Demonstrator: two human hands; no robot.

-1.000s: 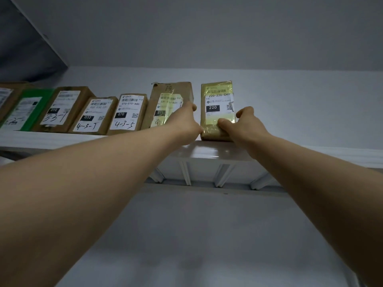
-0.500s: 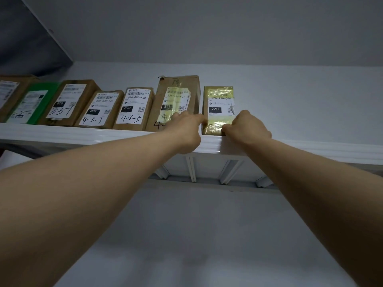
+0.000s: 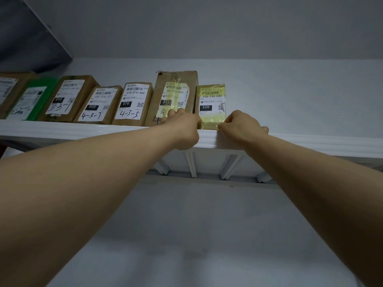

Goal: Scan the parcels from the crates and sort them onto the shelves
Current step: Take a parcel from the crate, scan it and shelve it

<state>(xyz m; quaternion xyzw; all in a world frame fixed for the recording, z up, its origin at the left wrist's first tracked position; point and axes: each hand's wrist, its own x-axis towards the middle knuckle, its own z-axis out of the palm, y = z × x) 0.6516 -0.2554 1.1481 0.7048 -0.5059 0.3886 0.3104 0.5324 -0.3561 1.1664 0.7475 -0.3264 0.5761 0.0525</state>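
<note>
Your yellow-taped parcel (image 3: pixel 210 100) marked 220 stands on the white shelf (image 3: pixel 62 129) at the centre of the frame, the right-hand end of a row, just beside a taller brown box (image 3: pixel 176 79). Your left hand (image 3: pixel 183 126) sits at its lower left corner, fingers curled and overlapping the brown box. Your right hand (image 3: pixel 242 126) is curled against its lower right corner, and you cannot tell whether either hand actually clamps the parcel.

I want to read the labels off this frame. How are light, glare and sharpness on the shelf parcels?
Head view: dim, even light. The 220 parcel and 070 parcel read clearly; tape sheen muddies the label of the 231 parcel; the far-left parcels blur toward the distorted edge.
</note>
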